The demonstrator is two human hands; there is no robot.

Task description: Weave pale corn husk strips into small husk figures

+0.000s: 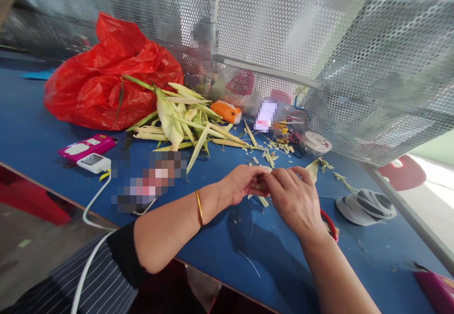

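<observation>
Over the blue table (248,252), my left hand (243,184) and my right hand (294,200) meet, fingers pinched together on a pale green leaf strip (263,199). One end of the strip hangs below the fingers and another piece (312,168) sticks out past my right hand. A gold bangle (199,207) sits on my left wrist. A heap of long green and yellow leaves (184,120) lies just beyond my hands, with cut scraps (271,155) scattered beside it.
A red plastic bag (106,75) sits at the back left. A pink device (87,146), a white device (94,162) with a cable, an orange object (227,111), a tape roll (315,142) and a white object (365,205) lie around. A perforated metal screen (319,58) walls the far side.
</observation>
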